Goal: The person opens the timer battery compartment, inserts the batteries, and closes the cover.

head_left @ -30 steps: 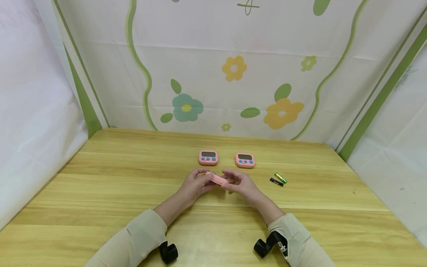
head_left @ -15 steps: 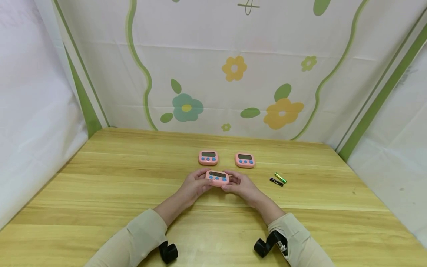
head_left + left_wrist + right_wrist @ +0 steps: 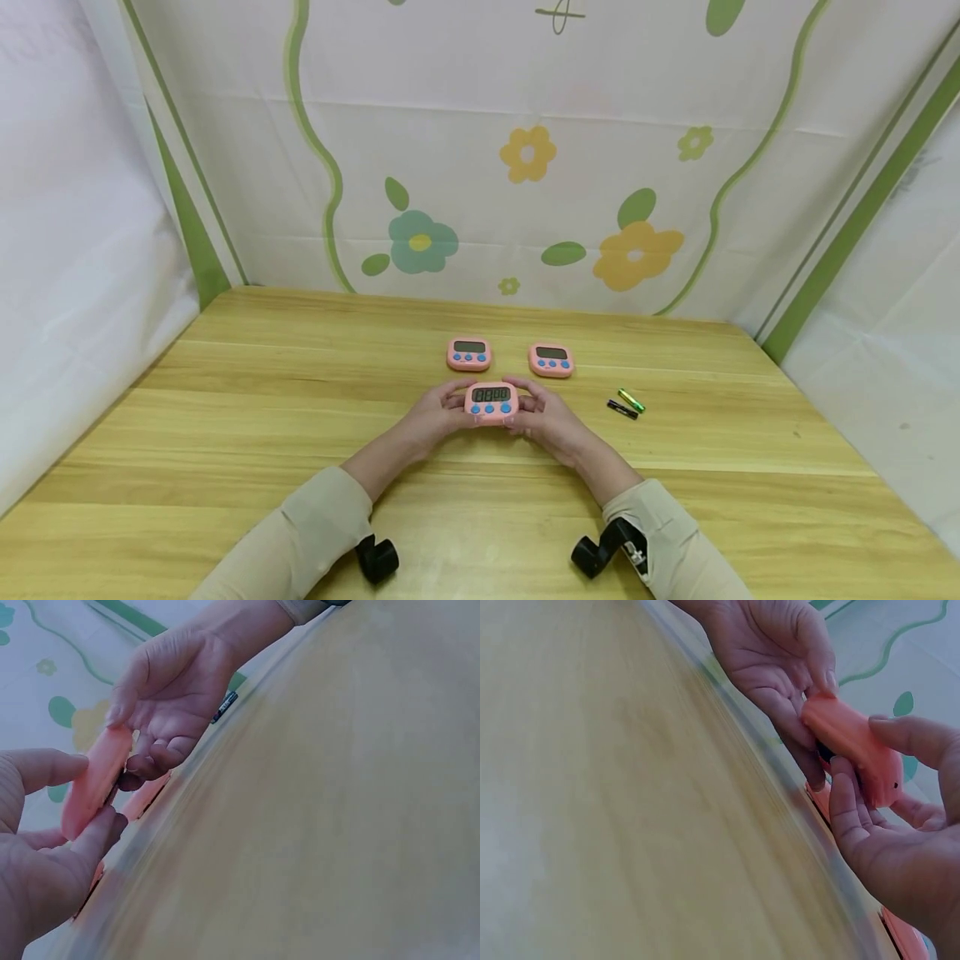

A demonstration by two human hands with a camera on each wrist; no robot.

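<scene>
Though dark, held timer's (image 3: pixel 492 403) digits (image 3: pixel 491 394) indistinct.

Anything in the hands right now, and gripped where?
Yes, a pink timer: the left hand pinches its left end, the right hand its right end.

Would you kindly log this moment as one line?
left hand, right hand: hold pink rounded timer | display: digits showing | beyond: two rounded pink timers
</scene>
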